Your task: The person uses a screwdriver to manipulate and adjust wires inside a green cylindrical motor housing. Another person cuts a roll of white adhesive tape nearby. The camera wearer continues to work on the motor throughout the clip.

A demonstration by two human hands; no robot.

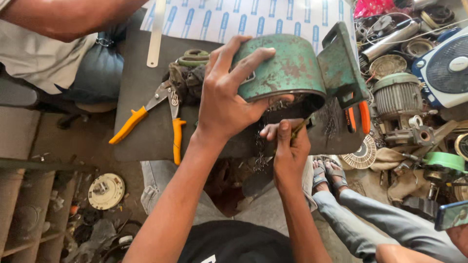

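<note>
Our left hand (225,100) clamps over green rusted motor housing (287,65), fingers spread across curved top. Housing sits tilted on dark work board (141,92). Our right hand (288,146) just under housing's open rim, pinching thin yellow-handled tool (298,129) poked into opening. Left of housing: orange-handled snips (156,119). Right of housing: grey finned motor (399,95), white fan (446,65).

Both bare forearms reached forward from below. The left hand (225,100) lay spread, fingers splayed and curled, palm down. The right hand (288,146) was clenched, thumb and fingers pinched together, just beside it.
</note>
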